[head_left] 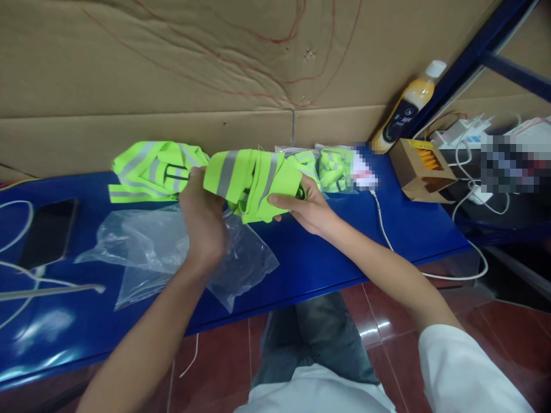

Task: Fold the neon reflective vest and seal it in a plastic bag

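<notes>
A folded neon-yellow safety vest (249,180) with grey reflective stripes is held above the blue table (327,252). My left hand (202,221) grips its left end, fingers closed round the fabric. My right hand (303,206) holds its right end, thumb on top. Under my left hand lie clear plastic bags (142,246), flat on the table. Another vest (148,172) of the same kind lies behind, at the left. A vest packed in a clear bag (333,166) lies behind my right hand.
A dark phone (49,232) with white cables lies at the far left. At the back right stand a juice bottle (407,109), a small open cardboard box (424,169) and a power strip with white cables. Cardboard sheets line the wall behind.
</notes>
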Demonstrator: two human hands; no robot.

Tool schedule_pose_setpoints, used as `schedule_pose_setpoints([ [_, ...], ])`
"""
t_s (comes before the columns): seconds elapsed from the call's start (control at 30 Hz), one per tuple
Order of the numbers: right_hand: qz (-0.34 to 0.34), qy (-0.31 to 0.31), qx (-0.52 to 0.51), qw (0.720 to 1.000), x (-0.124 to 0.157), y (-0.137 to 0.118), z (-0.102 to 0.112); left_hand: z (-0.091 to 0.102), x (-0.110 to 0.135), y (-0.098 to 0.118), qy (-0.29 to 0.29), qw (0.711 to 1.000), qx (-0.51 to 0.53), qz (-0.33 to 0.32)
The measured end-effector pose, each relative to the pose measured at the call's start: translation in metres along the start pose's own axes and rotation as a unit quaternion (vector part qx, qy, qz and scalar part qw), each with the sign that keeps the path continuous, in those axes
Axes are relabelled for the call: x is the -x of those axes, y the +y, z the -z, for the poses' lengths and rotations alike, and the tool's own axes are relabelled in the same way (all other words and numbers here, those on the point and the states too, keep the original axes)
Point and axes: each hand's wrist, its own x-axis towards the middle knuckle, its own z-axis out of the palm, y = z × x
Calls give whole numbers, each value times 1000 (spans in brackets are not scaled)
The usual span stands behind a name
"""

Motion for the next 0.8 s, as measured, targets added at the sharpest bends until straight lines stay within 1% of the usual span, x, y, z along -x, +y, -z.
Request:
schedule_pose_setpoints([
  [0.03, 11, 14, 22, 1000, -1, -1, 2, -2, 1, 5, 6, 999, 25, -33],
  [0.07, 24, 29, 52, 998, -1, -1, 4, -4, 3, 9, -4, 997, 53, -53],
  [0.1, 39, 46, 90, 994, -2, -3, 6, -5, 5, 13, -33, 995, 76, -50],
  [0.17, 75, 75, 169, 980, -3, -6, 9, -3, 10, 16, -105, 990, 91, 2],
  [0.2, 90, 79, 199, 973, -4, -8, 9, -1, 13, 16, -116, 989, 86, 29],
  [0.27, 98, 68, 227, 967, -5, -10, 10, 3, 17, 12, -91, 991, 69, 63],
  [0.33, 80, 49, 221, 971, -5, -9, 9, 4, 19, 6, -67, 992, 70, 84],
  [0.37, 70, 44, 213, 974, -6, -7, 9, 4, 19, 4, -70, 990, 81, 93],
  [0.43, 61, 42, 190, 979, -6, -2, 8, 0, 18, 1, -101, 984, 103, 103],
  [0.5, 55, 45, 153, 986, -6, 4, 8, -5, 17, -2, -124, 982, 101, 97],
  [0.57, 36, 45, 103, 993, -5, 8, 7, -8, 15, -6, -120, 986, 72, 87],
  [0.6, 25, 44, 78, 996, -5, 9, 6, -7, 15, -9, -109, 989, 51, 85],
  [0.67, 0, 46, 42, 998, -4, 9, 5, -2, 15, -16, -81, 993, 4, 87],
  [0.73, -20, 49, 25, 998, -3, 6, 3, 8, 16, -24, -54, 994, -41, 80],
  [0.8, -38, 51, 10, 998, -3, 3, 1, 18, 16, -30, -59, 993, -81, 57],
])
